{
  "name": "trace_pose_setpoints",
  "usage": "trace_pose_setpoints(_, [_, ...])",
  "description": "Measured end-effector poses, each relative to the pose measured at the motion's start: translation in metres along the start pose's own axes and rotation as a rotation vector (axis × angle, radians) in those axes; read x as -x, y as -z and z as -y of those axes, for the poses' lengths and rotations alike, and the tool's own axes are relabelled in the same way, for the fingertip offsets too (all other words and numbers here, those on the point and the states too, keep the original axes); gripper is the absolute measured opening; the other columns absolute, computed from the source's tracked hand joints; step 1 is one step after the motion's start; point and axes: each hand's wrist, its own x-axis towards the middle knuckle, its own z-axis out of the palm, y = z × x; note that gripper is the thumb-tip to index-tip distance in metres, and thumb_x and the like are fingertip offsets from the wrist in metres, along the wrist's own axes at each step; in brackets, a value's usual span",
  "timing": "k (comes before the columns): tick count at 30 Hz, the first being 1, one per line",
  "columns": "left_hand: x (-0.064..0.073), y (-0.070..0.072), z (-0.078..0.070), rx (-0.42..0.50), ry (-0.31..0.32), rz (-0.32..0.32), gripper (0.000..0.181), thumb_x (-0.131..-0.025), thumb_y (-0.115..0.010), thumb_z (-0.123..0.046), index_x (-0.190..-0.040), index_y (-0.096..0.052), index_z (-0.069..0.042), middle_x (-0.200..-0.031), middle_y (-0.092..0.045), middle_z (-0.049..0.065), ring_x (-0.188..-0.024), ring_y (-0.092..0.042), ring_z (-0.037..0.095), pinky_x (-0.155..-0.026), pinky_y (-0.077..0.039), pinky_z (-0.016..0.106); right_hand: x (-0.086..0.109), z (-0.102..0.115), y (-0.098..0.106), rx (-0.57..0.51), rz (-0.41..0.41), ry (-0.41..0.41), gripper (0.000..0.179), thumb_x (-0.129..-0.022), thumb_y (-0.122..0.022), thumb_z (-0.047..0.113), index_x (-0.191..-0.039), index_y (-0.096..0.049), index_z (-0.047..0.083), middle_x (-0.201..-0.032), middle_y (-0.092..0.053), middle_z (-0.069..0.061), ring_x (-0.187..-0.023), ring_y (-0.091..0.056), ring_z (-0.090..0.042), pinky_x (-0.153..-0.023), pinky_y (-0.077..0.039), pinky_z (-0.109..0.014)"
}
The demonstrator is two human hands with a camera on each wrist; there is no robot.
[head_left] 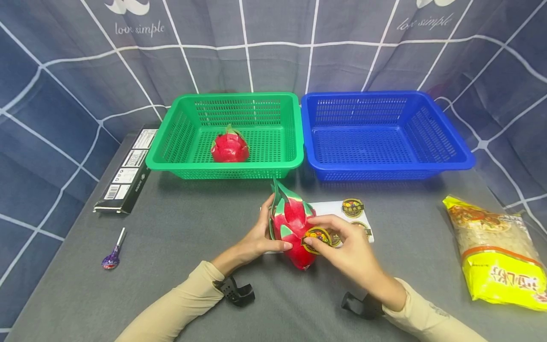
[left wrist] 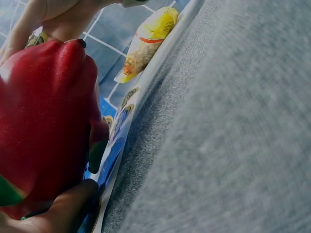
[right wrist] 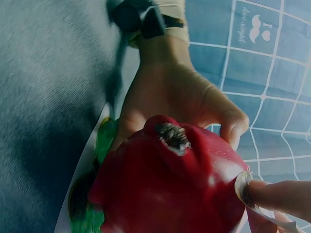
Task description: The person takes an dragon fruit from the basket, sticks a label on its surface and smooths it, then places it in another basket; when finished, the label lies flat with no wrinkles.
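Note:
A red dragon fruit (head_left: pixel 295 213) with green scales stands over the grey tabletop, gripped by my left hand (head_left: pixel 258 238), its thumb across the near side. At the fruit's right side my right hand (head_left: pixel 352 247) pinches a round black-and-gold sticker (head_left: pixel 317 236). In the right wrist view the sticker (right wrist: pixel 242 188) meets the fruit's skin under a fingertip, its edge curling up. Behind the fruit lies a white sheet of stickers (head_left: pixel 331 208), partly hidden by fruit and hands. The left wrist view shows the fruit (left wrist: pixel 46 121) close up.
A green basket (head_left: pixel 224 172) holds another dragon fruit (head_left: pixel 230 146). Beside it stands a blue basket (head_left: pixel 391 167). To the left lie a black box with white labels (head_left: pixel 126 175) and a purple-wrapped lollipop (head_left: pixel 111 259). A yellow-and-clear food bag (head_left: pixel 497 256) lies at the right.

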Motion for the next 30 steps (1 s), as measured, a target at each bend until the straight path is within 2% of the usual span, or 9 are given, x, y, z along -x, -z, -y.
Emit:
trace_pose_setpoints(3, [-0.0004,-0.0011,0.0008,-0.006,-0.02,-0.004,0.102,-0.068,-0.069,-0.007,-0.142,-0.001,-0.024,-0.139,-0.028,0.012,-0.125,-0.035,0.022,-0.096,-0.043,0.03,0.0004,0.0007,-0.0028,0.083,-0.05,0.117,0.039,-0.064,-0.08,0.006,-0.101,-0.066,0.012,-0.09,-0.071,-0.002,-0.083,-0.064,-0.006,-0.076,-0.047,-0.011])
trace_pose_setpoints(6, [-0.0002,-0.0024,0.0012,-0.016,-0.031,-0.017,0.103,-0.067,-0.069,-0.006,-0.142,-0.001,-0.025,-0.138,-0.029,0.012,-0.123,-0.037,0.021,-0.094,-0.044,0.028,0.0004,0.0011,-0.0042,0.134,-0.073,0.184,0.041,-0.062,-0.081,0.005,-0.1,-0.066,0.011,-0.091,-0.071,-0.002,-0.082,-0.065,-0.009,-0.075,-0.047,-0.011])
trace_pose_setpoints(11, [0.0004,-0.0033,0.0024,-0.024,-0.041,-0.033,0.103,-0.067,-0.069,-0.006,-0.143,-0.001,-0.026,-0.137,-0.031,0.013,-0.121,-0.039,0.021,-0.092,-0.045,0.028,0.0015,0.0001,-0.0037,0.2,-0.055,0.213,0.04,-0.065,-0.079,0.006,-0.102,-0.065,0.011,-0.093,-0.069,0.001,-0.075,-0.061,-0.005,-0.068,-0.046,-0.01])
trace_pose_setpoints(17, [0.0001,-0.0029,0.0052,-0.021,-0.062,-0.035,0.103,-0.067,-0.07,-0.007,-0.143,-0.002,-0.025,-0.136,-0.031,0.014,-0.12,-0.04,0.021,-0.092,-0.045,0.03,0.0016,0.0005,-0.0018,0.261,-0.03,0.238,0.045,-0.067,-0.078,0.008,-0.109,-0.062,0.009,-0.096,-0.064,-0.002,-0.082,-0.058,-0.009,-0.074,-0.045,-0.013])
trace_pose_setpoints(22, [0.0011,-0.003,0.006,-0.043,-0.062,-0.034,0.104,-0.066,-0.072,-0.012,-0.143,-0.003,-0.025,-0.136,-0.032,0.013,-0.119,-0.04,0.02,-0.093,-0.045,0.031,-0.0006,-0.0004,0.0025,0.322,-0.026,0.179,0.059,-0.061,-0.083,0.015,-0.115,-0.058,0.012,-0.102,-0.055,-0.002,-0.075,-0.049,-0.006,-0.063,-0.044,-0.017])
trace_pose_setpoints(26, [0.0021,-0.0035,0.0054,-0.023,-0.066,-0.041,0.105,-0.066,-0.071,-0.011,-0.143,-0.001,-0.026,-0.137,-0.031,0.013,-0.12,-0.04,0.021,-0.093,-0.045,0.031,-0.0019,-0.0023,0.0029,0.317,-0.022,0.134,0.06,-0.062,-0.083,0.018,-0.116,-0.057,0.015,-0.105,-0.056,0.001,-0.082,-0.049,-0.007,-0.063,-0.045,-0.02])
trace_pose_setpoints(28, [0.0023,-0.0041,0.0051,-0.009,-0.07,-0.053,0.105,-0.067,-0.071,-0.012,-0.143,0.0,-0.027,-0.137,-0.03,0.013,-0.12,-0.04,0.021,-0.092,-0.046,0.032,-0.0024,-0.0045,0.0008,0.292,-0.034,0.095,0.058,-0.064,-0.081,0.018,-0.117,-0.056,0.016,-0.107,-0.056,0.001,-0.083,-0.049,-0.007,-0.064,-0.044,-0.02])
trace_pose_setpoints(30, [0.0024,-0.0048,0.005,-0.009,-0.082,-0.074,0.105,-0.067,-0.071,-0.014,-0.142,0.001,-0.027,-0.137,-0.03,0.011,-0.121,-0.039,0.021,-0.091,-0.047,0.031,-0.0015,-0.0068,-0.003,0.212,-0.05,0.023,0.057,-0.069,-0.078,0.015,-0.119,-0.053,0.014,-0.11,-0.055,0.0,-0.085,-0.047,-0.006,-0.067,-0.043,-0.019])
